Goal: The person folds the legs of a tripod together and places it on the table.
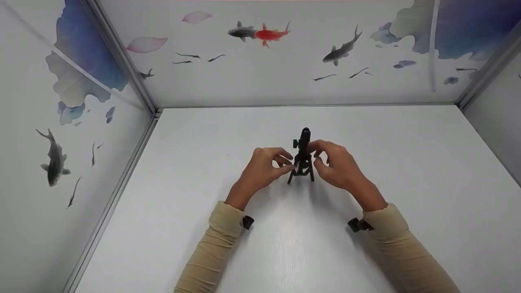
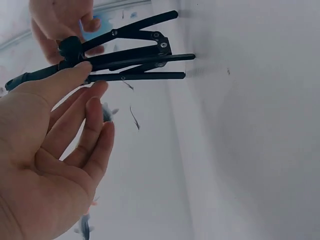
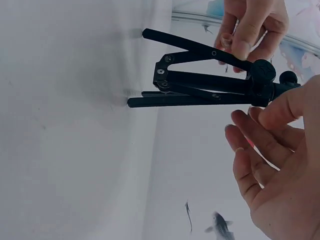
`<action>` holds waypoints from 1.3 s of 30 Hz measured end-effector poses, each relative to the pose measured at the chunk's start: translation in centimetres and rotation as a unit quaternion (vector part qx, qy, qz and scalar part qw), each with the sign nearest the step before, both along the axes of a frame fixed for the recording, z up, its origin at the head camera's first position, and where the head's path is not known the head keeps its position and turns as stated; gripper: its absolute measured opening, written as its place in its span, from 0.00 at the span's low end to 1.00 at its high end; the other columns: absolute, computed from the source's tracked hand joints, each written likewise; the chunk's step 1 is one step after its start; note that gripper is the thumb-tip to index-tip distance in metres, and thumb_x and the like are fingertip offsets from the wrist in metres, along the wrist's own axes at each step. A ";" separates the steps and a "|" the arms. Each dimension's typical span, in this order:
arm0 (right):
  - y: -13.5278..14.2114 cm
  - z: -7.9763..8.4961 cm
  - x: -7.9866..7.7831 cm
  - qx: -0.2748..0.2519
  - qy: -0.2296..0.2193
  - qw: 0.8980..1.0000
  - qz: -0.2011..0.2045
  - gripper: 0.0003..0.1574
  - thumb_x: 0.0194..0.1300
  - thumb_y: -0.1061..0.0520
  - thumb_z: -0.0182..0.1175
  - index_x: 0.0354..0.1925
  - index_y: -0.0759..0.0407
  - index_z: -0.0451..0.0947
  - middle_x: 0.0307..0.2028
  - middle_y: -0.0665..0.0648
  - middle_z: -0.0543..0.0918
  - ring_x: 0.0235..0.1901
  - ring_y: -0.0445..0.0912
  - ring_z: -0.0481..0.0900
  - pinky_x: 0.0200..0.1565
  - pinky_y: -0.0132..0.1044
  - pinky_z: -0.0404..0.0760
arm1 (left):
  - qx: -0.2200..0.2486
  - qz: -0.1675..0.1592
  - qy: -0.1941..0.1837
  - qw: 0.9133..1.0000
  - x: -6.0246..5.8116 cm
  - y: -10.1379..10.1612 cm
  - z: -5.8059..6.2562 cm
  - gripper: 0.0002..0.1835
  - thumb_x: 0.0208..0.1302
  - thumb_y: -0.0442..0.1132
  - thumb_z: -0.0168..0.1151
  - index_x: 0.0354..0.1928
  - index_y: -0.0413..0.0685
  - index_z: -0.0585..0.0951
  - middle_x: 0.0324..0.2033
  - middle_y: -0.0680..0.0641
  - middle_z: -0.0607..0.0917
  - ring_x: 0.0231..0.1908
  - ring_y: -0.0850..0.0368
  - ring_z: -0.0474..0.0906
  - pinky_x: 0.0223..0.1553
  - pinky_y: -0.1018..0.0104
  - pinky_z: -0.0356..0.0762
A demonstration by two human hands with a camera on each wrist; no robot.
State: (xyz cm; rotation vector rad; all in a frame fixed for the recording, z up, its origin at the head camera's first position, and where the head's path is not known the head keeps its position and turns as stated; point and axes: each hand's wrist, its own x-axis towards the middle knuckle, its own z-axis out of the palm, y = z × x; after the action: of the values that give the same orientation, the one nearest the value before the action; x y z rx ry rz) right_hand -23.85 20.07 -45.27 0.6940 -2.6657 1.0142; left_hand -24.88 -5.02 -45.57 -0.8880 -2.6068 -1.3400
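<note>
A small black tripod stands on its partly spread legs, with hinged braces below its column and a round knob on its side. My left hand pinches one leg near the top between thumb and index finger; its other fingers curl loosely below, as the left wrist view shows. On the opposite side my right hand reaches to the column, a finger touching it. The right thumb lies close to the column; whether thumb and finger grip it is unclear. Part of the right fingers is hidden behind the tripod.
The tripod rests on a white table. White panels printed with fish and blue leaves enclose the table, including a back panel and a left panel. Small black cameras sit at both sleeve cuffs.
</note>
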 end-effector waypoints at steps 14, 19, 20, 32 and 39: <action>0.2 -0.3 0.0 0.124 -0.081 0.989 0.023 0.13 0.72 0.55 0.68 0.53 0.53 0.89 0.41 0.50 0.93 0.34 0.44 0.83 0.33 0.41 0.78 | -0.026 -0.068 -0.015 0.997 -0.6 0.0 -0.9 0.09 0.70 0.30 0.73 0.50 0.39 0.92 0.44 0.45 0.95 0.45 0.54 0.93 0.53 0.57 0.89; 0.2 -0.6 -0.2 0.122 -0.104 0.987 0.023 0.11 0.74 0.56 0.69 0.51 0.56 0.91 0.35 0.51 0.92 0.29 0.42 0.81 0.29 0.38 0.77 | -0.031 -0.083 -0.017 0.996 -0.7 -0.1 -1.1 0.10 0.71 0.30 0.72 0.51 0.43 0.93 0.46 0.46 0.95 0.48 0.53 0.91 0.54 0.53 0.88; 0.2 -0.6 -0.2 0.122 -0.106 0.987 0.022 0.10 0.74 0.56 0.69 0.51 0.56 0.91 0.35 0.51 0.92 0.29 0.43 0.82 0.29 0.38 0.77 | -0.034 -0.084 -0.017 0.996 -0.7 -0.2 -1.1 0.10 0.71 0.31 0.72 0.51 0.43 0.93 0.46 0.46 0.95 0.48 0.53 0.91 0.55 0.53 0.88; -0.1 -1.0 -0.3 0.078 -0.095 0.990 0.068 0.11 0.75 0.61 0.68 0.52 0.61 0.90 0.41 0.55 0.94 0.34 0.45 0.87 0.34 0.38 0.82 | -0.046 -0.069 0.006 0.997 -0.8 -0.1 -1.5 0.09 0.71 0.31 0.72 0.51 0.42 0.92 0.46 0.47 0.95 0.49 0.55 0.93 0.56 0.58 0.88; -0.1 -1.2 -0.3 0.075 -0.088 0.991 0.072 0.09 0.74 0.62 0.69 0.50 0.61 0.90 0.41 0.54 0.94 0.33 0.44 0.87 0.34 0.37 0.82 | -0.041 -0.071 0.009 0.997 -0.8 -0.1 -1.8 0.09 0.70 0.31 0.73 0.50 0.40 0.91 0.46 0.47 0.95 0.49 0.56 0.94 0.56 0.63 0.87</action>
State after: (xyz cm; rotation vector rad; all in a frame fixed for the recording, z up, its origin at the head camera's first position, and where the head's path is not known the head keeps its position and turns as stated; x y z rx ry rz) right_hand -24.19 19.97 -46.47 0.8761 -2.9049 0.9576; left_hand -25.70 -5.16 -47.32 -1.1124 -2.6461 -1.2562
